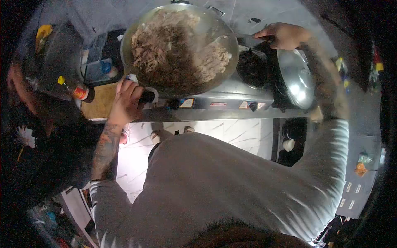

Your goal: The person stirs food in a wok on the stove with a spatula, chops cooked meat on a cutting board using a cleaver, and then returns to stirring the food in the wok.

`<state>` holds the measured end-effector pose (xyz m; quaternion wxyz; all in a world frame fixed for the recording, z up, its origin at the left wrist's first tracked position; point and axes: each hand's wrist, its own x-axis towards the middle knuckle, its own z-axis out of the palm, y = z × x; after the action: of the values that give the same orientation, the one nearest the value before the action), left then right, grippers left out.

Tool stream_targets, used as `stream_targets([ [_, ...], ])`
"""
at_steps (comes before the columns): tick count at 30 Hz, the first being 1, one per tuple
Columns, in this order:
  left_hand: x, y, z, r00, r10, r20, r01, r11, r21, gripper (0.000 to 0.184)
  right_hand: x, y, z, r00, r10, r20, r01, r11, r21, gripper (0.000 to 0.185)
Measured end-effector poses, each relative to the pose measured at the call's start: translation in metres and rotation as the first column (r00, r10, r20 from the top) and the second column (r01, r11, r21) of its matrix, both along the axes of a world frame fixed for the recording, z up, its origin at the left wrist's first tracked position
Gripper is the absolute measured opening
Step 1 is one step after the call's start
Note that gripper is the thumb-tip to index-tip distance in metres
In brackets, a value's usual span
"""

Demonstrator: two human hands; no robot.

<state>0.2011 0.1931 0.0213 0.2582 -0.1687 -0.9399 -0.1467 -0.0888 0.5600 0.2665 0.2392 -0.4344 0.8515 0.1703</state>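
A wide metal wok (232,62) sits on the stove, filled with steaming sliced meat (151,49) and a darker brown patch in the middle. My left hand (127,97) is closed at the wok's near left edge, around a black handle (147,96); a small whitish piece (132,77) shows by its fingertips. Over on the right, my right hand (285,35) grips the dark handle of a cooking utensil (246,36) that reaches over the wok's rim. Steam and blur obscure the utensil's working end.
Right of the wok are a burner (252,68) and a shiny domed lid (295,78). On the left lie a wooden board (99,101), a red-labelled bottle with a yellow cap (76,89) and a clear container (99,70). Another person's arm (22,89) shows at far left.
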Motion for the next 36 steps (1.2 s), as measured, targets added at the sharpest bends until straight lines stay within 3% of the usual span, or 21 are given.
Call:
stream_targets([
  [3,-0.003,-0.007,-0.002,0.998,-0.062,0.003,0.062,0.998,0.029,0.040,-0.015,-0.004,-0.045,0.985,-0.154,0.082,0.152,0.988,0.033,0.061],
  [4,-0.004,-0.009,-0.004,0.998,-0.062,0.003,0.062,0.997,0.038,0.040,-0.008,-0.011,-0.053,0.916,-0.354,0.192,0.361,0.933,-0.004,0.058],
  [6,-0.006,-0.012,-0.007,0.998,-0.064,0.022,0.064,0.998,0.001,0.040,0.000,0.000,-0.082,0.623,-0.590,0.514,0.721,0.687,-0.086,0.055],
  [7,-0.006,-0.013,-0.007,0.999,-0.050,0.014,0.049,0.999,0.010,0.040,0.002,0.014,-0.102,0.418,-0.575,0.703,0.858,0.504,-0.098,0.054],
  [9,-0.007,-0.014,-0.006,0.994,-0.087,0.060,0.087,0.996,-0.009,0.038,0.024,0.019,-0.120,0.046,-0.363,0.931,0.981,0.191,0.026,0.056],
  [10,-0.007,-0.015,-0.007,0.995,-0.082,0.056,0.082,0.997,-0.003,0.038,0.033,0.018,-0.129,0.015,-0.328,0.945,0.990,0.138,0.033,0.057],
  [11,-0.008,-0.017,-0.007,0.993,-0.101,0.058,0.101,0.995,0.003,0.038,0.034,0.018,-0.139,0.033,-0.315,0.949,0.992,0.123,0.007,0.052],
  [13,-0.010,-0.020,-0.007,0.990,-0.126,0.058,0.126,0.992,0.004,0.038,0.040,0.000,-0.142,0.234,-0.439,0.868,0.958,0.258,-0.128,0.054],
  [14,-0.011,-0.021,-0.009,0.990,-0.125,0.066,0.125,0.992,0.004,0.038,0.041,-0.012,-0.143,0.232,-0.438,0.869,0.959,0.253,-0.129,0.054],
  [16,-0.013,-0.022,-0.013,0.987,-0.141,0.076,0.141,0.990,0.003,0.038,0.032,-0.027,-0.142,0.674,-0.547,0.496,0.724,0.622,-0.297,0.051],
  [17,-0.014,-0.021,-0.016,0.988,-0.130,0.080,0.130,0.991,-0.002,0.038,0.024,-0.023,-0.147,0.666,-0.556,0.497,0.733,0.613,-0.296,0.051],
  [18,-0.014,-0.021,-0.019,0.990,-0.117,0.085,0.118,0.993,-0.006,0.039,0.016,-0.020,-0.155,0.907,-0.395,0.148,0.420,0.814,-0.401,0.052],
  [19,-0.012,-0.017,-0.016,0.988,-0.125,0.088,0.126,0.992,-0.004,0.039,0.024,-0.027,-0.150,0.965,-0.140,-0.223,0.052,0.932,-0.358,0.053],
  [20,-0.011,-0.013,-0.012,0.991,-0.100,0.091,0.100,0.995,0.008,0.039,0.024,-0.026,-0.126,0.966,-0.209,-0.152,0.175,0.962,-0.211,0.060],
  [21,-0.009,-0.011,-0.009,0.993,-0.075,0.094,0.074,0.997,0.020,0.040,0.030,-0.029,-0.100,0.966,-0.213,-0.150,0.179,0.961,-0.208,0.060],
  [23,-0.009,-0.010,-0.006,0.995,-0.076,0.071,0.075,0.997,0.017,0.039,0.040,-0.027,-0.051,0.972,-0.099,-0.215,0.109,0.993,0.034,0.071],
  [26,-0.006,-0.009,-0.003,0.998,-0.064,0.021,0.064,0.998,0.004,0.039,0.062,-0.036,0.012,0.972,-0.221,-0.081,0.231,0.961,0.152,0.076],
  [29,-0.007,-0.010,-0.004,0.998,-0.055,0.009,0.055,0.998,-0.008,0.039,0.049,-0.008,0.030,0.991,-0.136,0.014,0.133,0.983,0.130,0.080],
  [32,-0.008,-0.013,-0.010,0.997,-0.081,-0.017,0.081,0.997,0.006,0.039,0.045,0.011,0.034,0.995,-0.071,-0.064,0.080,0.985,0.153,0.079],
  [34,-0.011,-0.014,-0.008,0.993,-0.095,-0.064,0.096,0.995,0.018,0.040,0.024,0.025,0.012,0.992,-0.003,0.127,0.004,1.000,-0.007,0.079],
  [36,-0.009,-0.016,-0.002,0.992,-0.104,0.074,0.103,0.995,0.009,0.040,0.003,0.039,-0.026,0.992,0.025,0.123,-0.015,0.997,-0.081,0.077],
])
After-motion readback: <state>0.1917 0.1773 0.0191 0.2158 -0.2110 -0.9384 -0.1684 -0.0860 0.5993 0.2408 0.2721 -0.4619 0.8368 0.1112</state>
